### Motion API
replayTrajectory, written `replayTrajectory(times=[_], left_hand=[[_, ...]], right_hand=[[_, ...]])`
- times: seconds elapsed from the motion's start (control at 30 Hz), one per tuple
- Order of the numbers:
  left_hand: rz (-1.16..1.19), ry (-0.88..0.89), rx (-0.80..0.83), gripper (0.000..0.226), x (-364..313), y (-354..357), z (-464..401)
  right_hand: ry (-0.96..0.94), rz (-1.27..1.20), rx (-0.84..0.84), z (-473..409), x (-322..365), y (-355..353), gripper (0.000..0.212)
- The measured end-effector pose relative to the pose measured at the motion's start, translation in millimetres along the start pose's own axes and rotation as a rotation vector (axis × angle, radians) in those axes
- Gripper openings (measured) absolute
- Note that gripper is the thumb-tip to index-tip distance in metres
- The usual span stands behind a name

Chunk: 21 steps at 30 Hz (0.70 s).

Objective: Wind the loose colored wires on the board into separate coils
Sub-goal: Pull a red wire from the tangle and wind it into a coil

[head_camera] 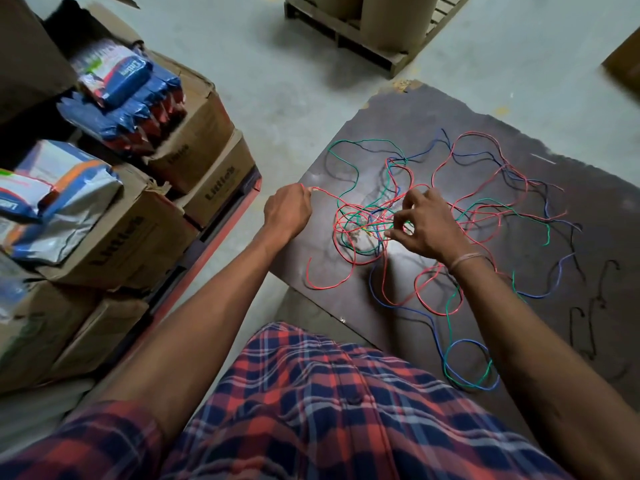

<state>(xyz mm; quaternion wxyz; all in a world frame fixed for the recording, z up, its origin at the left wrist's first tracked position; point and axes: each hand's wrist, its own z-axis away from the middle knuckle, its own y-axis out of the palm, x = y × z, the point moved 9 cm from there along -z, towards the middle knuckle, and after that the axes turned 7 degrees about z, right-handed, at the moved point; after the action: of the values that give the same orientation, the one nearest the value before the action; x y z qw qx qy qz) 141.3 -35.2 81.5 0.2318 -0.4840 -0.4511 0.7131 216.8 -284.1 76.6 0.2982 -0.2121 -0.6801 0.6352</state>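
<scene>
The cardboard boxes (pixel 194 147) stacked at left carry dark printed lettering that seems to read "Little's" (too blurred to be sure), and the blue packets (pixel 121 77) on top bear white script I cannot read. The left hand (pixel 287 211) is curled closed, pinching the end of a red wire (pixel 349 268) pulled out of the heap. The right hand (pixel 424 225) has its fingers spread and bent, thumb and forefinger nipping strands of the tangled wires (pixel 374 216). Thin, glossy red, green, blue and black strands sprawl loosely over the dark, matte, chipped-edged board (pixel 588 209).
</scene>
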Motion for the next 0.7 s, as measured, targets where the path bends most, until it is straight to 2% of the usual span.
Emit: replayTrajectory(times=[0.1,0.23,0.33,0.4,0.53,0.63,0.7], left_hand=[[0.039,-0.014,-0.039,0.042,0,-3,-1],[0.077,-0.007,-0.077,0.042,8,-7,-2],[0.092,-0.011,-0.094,0.043,13,-8,-2],[0.085,-0.017,-0.105,0.042,14,-9,0],[0.107,-0.036,-0.163,0.042,16,-17,1],[0.249,-0.119,-0.204,0.049,34,-24,-3],[0.389,-0.142,-0.173,0.049,43,-23,-4]], right_hand=[[0.169,-0.117,-0.055,5,-10,-2,0.009],[0.368,-0.351,-0.181,21,-21,-3,0.03],[0.378,-0.514,-0.141,27,-21,2,0.046],[0.352,-0.477,-0.113,26,-21,7,0.044],[0.356,-0.369,-0.047,25,-24,21,0.021],[0.435,-0.372,-0.017,35,-35,33,0.024],[0.472,-0.378,-0.025,40,-41,39,0.02]])
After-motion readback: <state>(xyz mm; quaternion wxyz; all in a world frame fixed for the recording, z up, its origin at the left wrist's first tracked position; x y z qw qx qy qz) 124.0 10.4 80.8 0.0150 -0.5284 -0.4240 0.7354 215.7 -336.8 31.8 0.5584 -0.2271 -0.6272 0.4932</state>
